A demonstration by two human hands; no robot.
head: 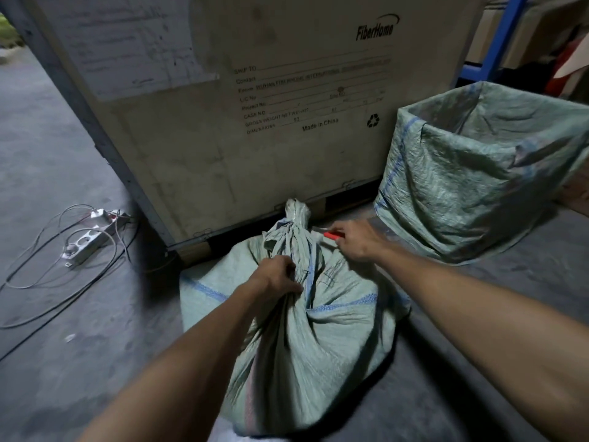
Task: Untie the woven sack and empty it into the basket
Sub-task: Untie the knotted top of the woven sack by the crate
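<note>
- The large pale wooden crate [255,122] walls off the space just beyond the gripped neck of the green woven sack [306,314].
- The open green sack-lined basket [478,173] stands right of the grip, with bare grey concrete floor [462,282] between.
- White power strips [86,247] and loose cables [47,275] lie well left of the grip.

Grey concrete floor [63,148], dusty and scuffed, lying in dim light. Large pale shipping crate [255,122] standing on a dark pallet base, filling the upper middle; its face is showing "FiberHome", "Made in China", a recycling mark and a worn paper label [127,43]. Two white power strips [87,242] lying on the floor left of the crate, with grey cables [47,282] looping around them. Blue metal shelving frame [497,43] standing at upper right, holding cardboard boxes.
</note>
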